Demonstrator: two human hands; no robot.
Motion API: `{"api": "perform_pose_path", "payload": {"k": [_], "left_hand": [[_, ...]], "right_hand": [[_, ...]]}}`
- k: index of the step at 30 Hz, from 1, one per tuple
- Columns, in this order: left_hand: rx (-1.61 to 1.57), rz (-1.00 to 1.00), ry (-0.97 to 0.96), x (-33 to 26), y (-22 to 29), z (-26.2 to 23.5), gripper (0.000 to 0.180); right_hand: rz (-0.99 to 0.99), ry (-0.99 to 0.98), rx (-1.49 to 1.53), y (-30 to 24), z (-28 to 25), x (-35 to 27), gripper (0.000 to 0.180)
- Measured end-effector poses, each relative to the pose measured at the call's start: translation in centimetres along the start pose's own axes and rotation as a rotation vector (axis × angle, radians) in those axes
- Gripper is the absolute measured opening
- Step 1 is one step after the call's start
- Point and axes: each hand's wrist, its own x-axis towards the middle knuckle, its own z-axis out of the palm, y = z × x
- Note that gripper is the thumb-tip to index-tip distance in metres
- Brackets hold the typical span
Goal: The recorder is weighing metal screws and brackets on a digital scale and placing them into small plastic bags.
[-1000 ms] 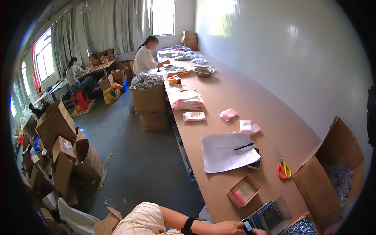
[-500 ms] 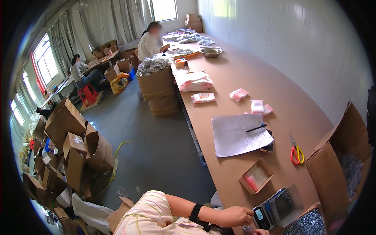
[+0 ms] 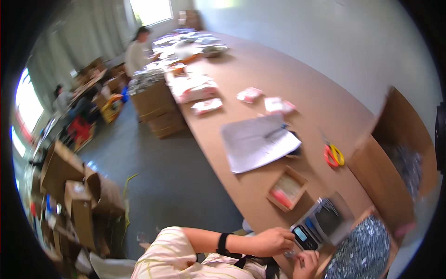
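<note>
Low at the table's near edge, my left hand (image 3: pixel 275 242) pinches a small clear plastic bag (image 3: pixel 290 253). Just right of the bag is my right hand (image 3: pixel 306 263), its fingers curled together; what they hold, if anything, is too small to name. Close beyond both hands sits a digital scale (image 3: pixel 305 236) with a lit display, carrying a tray (image 3: pixel 341 211) with dark metal pieces inside. Beside it on the right, a cardboard box of loose silvery screw-like pieces (image 3: pixel 360 249) is heaped full. A small open carton (image 3: pixel 297 181) holding pink-edged bags lies beyond the scale.
Scissors (image 3: pixel 333 156) with red and yellow handles and a written sheet (image 3: pixel 255 144) with a pen lie further up the table. A tall open carton (image 3: pixel 376 172) stands at right. Pink-white packets (image 3: pixel 206 106) line the far left edge; another person (image 3: pixel 137 53) works beyond.
The view has swung, so the table and its contents appear shifted left and up, with some blur. More of my right hand shows beside the bag. My left hand keeps its pinch.
</note>
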Motion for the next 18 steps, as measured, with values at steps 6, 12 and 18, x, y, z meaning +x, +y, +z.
{"api": "perform_pose_path", "payload": {"k": [6, 12, 18], "left_hand": [[0.118, 0.026, -0.114, 1.4, -0.1, -0.6, 0.014], [0.19, 0.082, -0.14, 2.3, 0.9, -0.2, 0.017], [0.181, 0.105, -0.122, 2.9, 1.1, -0.1, 0.01]], "right_hand": [[0.024, 0.068, 0.008, 1.4, 0.8, 0.4, 0.018], [-0.035, 0.089, -0.005, 2.4, 2.1, -0.2, 0.018], [-0.087, 0.11, -0.12, 1.8, 1.4, -1.1, 0.019]]}}
